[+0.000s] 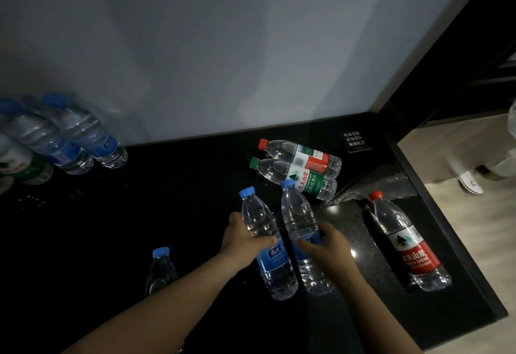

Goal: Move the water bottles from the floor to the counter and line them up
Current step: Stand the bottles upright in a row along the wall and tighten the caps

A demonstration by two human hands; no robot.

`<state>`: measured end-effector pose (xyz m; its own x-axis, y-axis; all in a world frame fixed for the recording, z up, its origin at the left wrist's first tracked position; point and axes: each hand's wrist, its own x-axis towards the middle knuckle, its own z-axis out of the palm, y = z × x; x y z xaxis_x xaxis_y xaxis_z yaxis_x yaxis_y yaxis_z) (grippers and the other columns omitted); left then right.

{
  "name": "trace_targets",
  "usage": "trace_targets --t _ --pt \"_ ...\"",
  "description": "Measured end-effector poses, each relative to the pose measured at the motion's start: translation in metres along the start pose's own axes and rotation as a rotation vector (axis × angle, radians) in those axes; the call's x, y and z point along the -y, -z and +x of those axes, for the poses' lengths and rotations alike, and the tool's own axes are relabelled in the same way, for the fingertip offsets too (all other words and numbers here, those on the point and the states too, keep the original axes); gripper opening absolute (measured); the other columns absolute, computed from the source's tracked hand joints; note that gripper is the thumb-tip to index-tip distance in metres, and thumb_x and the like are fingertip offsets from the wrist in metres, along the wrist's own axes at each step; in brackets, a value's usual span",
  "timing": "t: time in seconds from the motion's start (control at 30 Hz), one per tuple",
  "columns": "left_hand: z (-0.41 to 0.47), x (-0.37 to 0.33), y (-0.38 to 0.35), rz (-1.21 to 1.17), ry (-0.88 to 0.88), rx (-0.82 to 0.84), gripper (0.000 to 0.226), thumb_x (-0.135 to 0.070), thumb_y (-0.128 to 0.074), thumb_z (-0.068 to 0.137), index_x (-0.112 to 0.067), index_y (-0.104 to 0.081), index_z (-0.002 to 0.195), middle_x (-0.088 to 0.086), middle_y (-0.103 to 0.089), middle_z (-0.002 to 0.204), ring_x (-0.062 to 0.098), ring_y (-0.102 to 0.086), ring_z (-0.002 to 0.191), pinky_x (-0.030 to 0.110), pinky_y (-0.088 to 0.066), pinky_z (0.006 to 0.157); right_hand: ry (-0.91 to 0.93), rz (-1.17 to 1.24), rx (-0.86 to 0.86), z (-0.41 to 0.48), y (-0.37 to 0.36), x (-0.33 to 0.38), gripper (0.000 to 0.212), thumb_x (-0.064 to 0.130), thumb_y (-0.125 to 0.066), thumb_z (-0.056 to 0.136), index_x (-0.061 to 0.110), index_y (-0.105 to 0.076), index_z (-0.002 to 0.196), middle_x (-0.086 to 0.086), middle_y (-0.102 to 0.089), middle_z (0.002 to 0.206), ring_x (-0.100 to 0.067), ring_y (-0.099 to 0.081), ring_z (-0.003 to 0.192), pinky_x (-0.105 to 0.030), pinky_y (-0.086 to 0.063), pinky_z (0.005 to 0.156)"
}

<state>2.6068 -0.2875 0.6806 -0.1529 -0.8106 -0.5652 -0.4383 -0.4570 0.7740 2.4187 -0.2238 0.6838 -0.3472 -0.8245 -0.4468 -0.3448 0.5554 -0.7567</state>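
My left hand [245, 237] grips a blue-capped water bottle [275, 267] around its middle. Right beside it, my right hand [329, 247] holds a second blue-capped bottle [297, 214]. Both bottles stand near the middle of the black counter [181, 200]. A third blue-capped bottle [161, 270] stands to the left of my left forearm. A red-label bottle [410, 244] stands at the right. Behind my hands, a red-capped bottle [301, 155] and a green-capped bottle [296, 177] lie on their sides. Blurred at the far left are two blue-label bottles [81, 133] and a green-label bottle [22, 163].
A white wall [223, 46] rises behind the counter. A small black sign [354, 141] sits at the counter's back right corner. Crumpled clear plastic wrap [371, 186] lies near the red-label bottle. Beyond the counter's right edge is a light floor with a person's white shoe [472, 182].
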Motion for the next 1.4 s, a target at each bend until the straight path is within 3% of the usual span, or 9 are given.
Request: trace_targets --t 0.2,0.33,0.43,0.6,0.7,0.8,1.07,1.2,1.4 --pt "-0.012 -0.013 0.063 0.029 -0.164 -0.102 0.067 -0.02 -0.085 0.066 -0.028 -0.037 0.111 -0.013 -0.059 0.096 0.001 -0.059 0.087 0.015 -0.042 0.061 0.107 0.022 0.06 0.013 -0.03 0.044 0.032 0.026 -0.079 0.074 0.034 -0.056 0.095 0.008 -0.069 0.092 -0.009 -0.069 0.079 -0.029 -0.06 0.065" --pt "-0.017 -0.019 0.11 0.015 -0.222 -0.203 0.069 -0.02 -0.087 0.066 -0.028 -0.036 0.112 -0.012 -0.059 0.097 0.0 -0.059 0.086 0.018 -0.045 0.067 0.174 0.047 0.111 0.023 -0.055 0.073 0.034 0.03 -0.08 0.073 0.035 -0.057 0.098 0.008 -0.07 0.091 -0.005 -0.07 0.074 -0.023 -0.057 0.057" --pt "-0.017 -0.021 0.14 -0.024 -0.26 -0.285 0.065 -0.019 -0.086 0.066 -0.025 -0.039 0.11 -0.011 -0.06 0.096 0.0 -0.059 0.086 0.016 -0.045 0.067 0.239 0.058 0.158 0.031 -0.074 0.098 0.034 0.03 -0.08 0.073 0.038 -0.059 0.098 0.014 -0.071 0.093 0.0 -0.07 0.08 -0.019 -0.056 0.059" --pt "-0.008 -0.025 0.182 -0.061 -0.299 -0.396 0.061 -0.014 -0.086 0.067 -0.025 -0.04 0.106 -0.012 -0.061 0.093 -0.004 -0.06 0.081 0.007 -0.043 0.059 0.345 0.021 0.197 0.048 -0.104 0.139 0.027 0.026 -0.079 0.076 0.036 -0.061 0.094 0.009 -0.071 0.089 0.001 -0.068 0.078 -0.012 -0.051 0.056" --pt "0.0 -0.029 0.201 -0.044 -0.313 -0.432 0.062 -0.016 -0.085 0.067 -0.027 -0.04 0.108 -0.017 -0.059 0.092 -0.008 -0.057 0.08 0.006 -0.04 0.062 0.381 0.013 0.203 0.059 -0.12 0.164 0.036 0.023 -0.079 0.075 0.04 -0.054 0.093 0.01 -0.068 0.092 0.001 -0.067 0.08 -0.013 -0.05 0.059" --pt "0.012 -0.035 0.217 -0.03 -0.336 -0.471 0.064 -0.014 -0.085 0.067 -0.028 -0.039 0.11 -0.019 -0.058 0.094 -0.009 -0.056 0.083 0.008 -0.04 0.067 0.419 0.045 0.189 0.073 -0.133 0.183 0.042 0.015 -0.08 0.074 0.041 -0.052 0.091 0.012 -0.067 0.089 0.007 -0.066 0.079 -0.01 -0.05 0.054" --pt "0.057 -0.052 0.239 0.025 -0.406 -0.605 0.06 -0.016 -0.083 0.069 -0.02 -0.043 0.113 -0.011 -0.061 0.097 0.004 -0.06 0.084 0.015 -0.044 0.067 0.506 0.092 0.148 0.104 -0.153 0.216 0.046 0.014 -0.082 0.071 0.037 -0.053 0.098 0.012 -0.067 0.095 0.003 -0.067 0.081 -0.015 -0.053 0.064" --pt "0.086 -0.056 0.247 0.06 -0.427 -0.644 0.066 -0.01 -0.08 0.073 -0.012 -0.039 0.125 0.003 -0.061 0.11 0.017 -0.061 0.096 0.026 -0.049 0.079 0.519 0.09 0.138 0.116 -0.158 0.219 0.048 0.018 -0.083 0.07 0.03 -0.053 0.105 0.012 -0.066 0.095 0.01 -0.064 0.082 -0.009 -0.051 0.059" --pt "0.115 -0.054 0.256 0.067 -0.421 -0.69 0.067 -0.008 -0.08 0.073 -0.009 -0.037 0.124 0.008 -0.06 0.111 0.018 -0.06 0.094 0.024 -0.045 0.078 0.512 0.11 0.164 0.131 -0.164 0.215 0.051 0.023 -0.084 0.068 0.03 -0.053 0.108 0.011 -0.066 0.098 0.006 -0.065 0.085 -0.01 -0.052 0.062"
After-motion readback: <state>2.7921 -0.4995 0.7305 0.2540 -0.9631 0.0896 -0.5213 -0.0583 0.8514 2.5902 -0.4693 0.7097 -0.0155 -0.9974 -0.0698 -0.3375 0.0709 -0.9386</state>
